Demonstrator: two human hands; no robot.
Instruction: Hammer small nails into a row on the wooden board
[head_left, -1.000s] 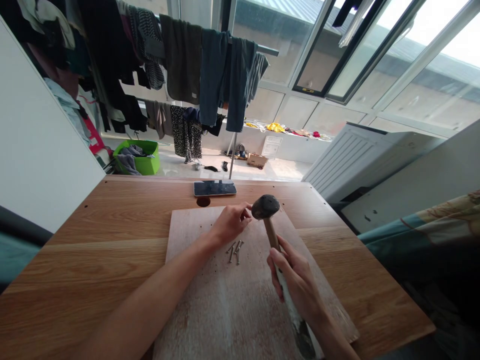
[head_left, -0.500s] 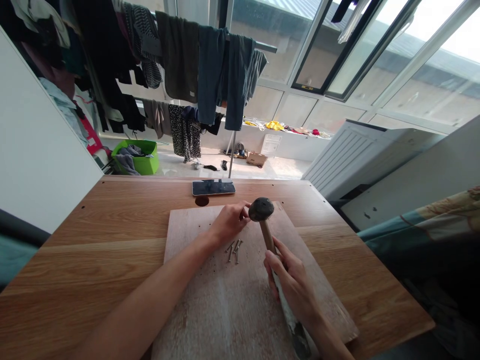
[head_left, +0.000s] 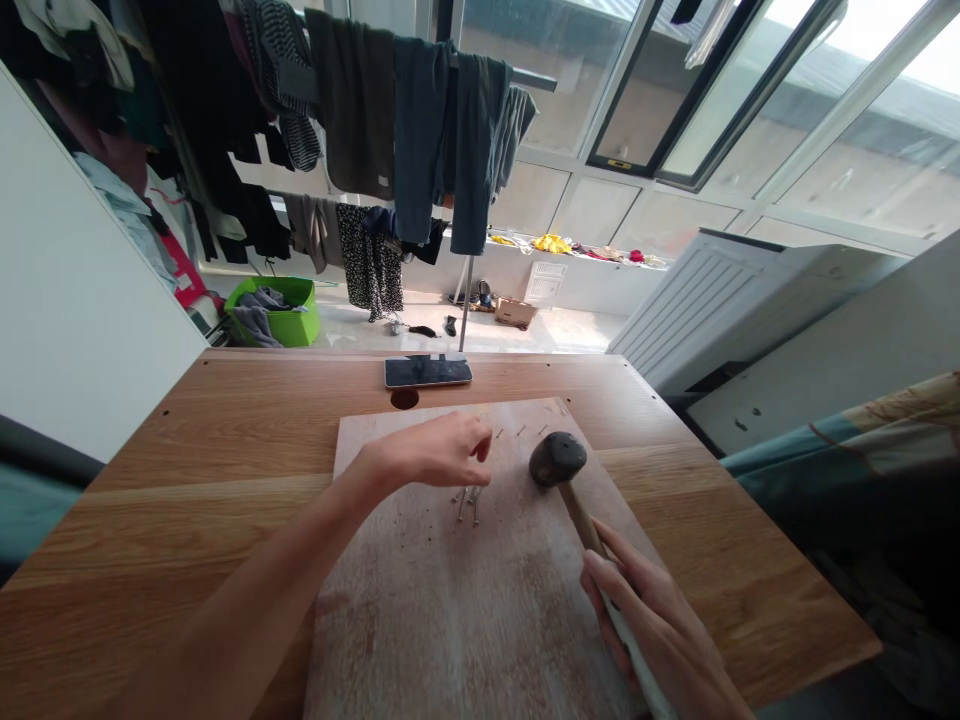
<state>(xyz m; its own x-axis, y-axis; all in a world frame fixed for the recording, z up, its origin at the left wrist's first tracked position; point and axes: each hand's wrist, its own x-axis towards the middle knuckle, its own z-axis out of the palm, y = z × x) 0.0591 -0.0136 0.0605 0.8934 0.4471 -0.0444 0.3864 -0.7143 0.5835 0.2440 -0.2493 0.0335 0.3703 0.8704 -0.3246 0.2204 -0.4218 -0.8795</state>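
Observation:
My left hand (head_left: 431, 455) hovers over a small pile of loose nails (head_left: 469, 502) on a worn plywood board (head_left: 450, 610). Its fingers are loosely bent downward, and I see nothing in them. My right hand (head_left: 664, 635) grips the wooden handle of a hammer (head_left: 559, 460) near its lower end. The dark hammer head rests low over the board, to the right of the nails. A few nails (head_left: 519, 431) stand driven into the board near its far edge, just beyond my left fingertips.
The board lies on a wooden table (head_left: 187, 450) with a round cable hole (head_left: 405, 398). A phone (head_left: 428, 371) lies at the far edge. Beyond are a clothes rack with hanging laundry (head_left: 420, 140), a green basket (head_left: 281, 312) and a white radiator-like panel (head_left: 697, 300).
My left hand let go of the nail it held upright and drew back over the loose nails. The hammer swung down and to the right, and my right hand slid back along the handle.

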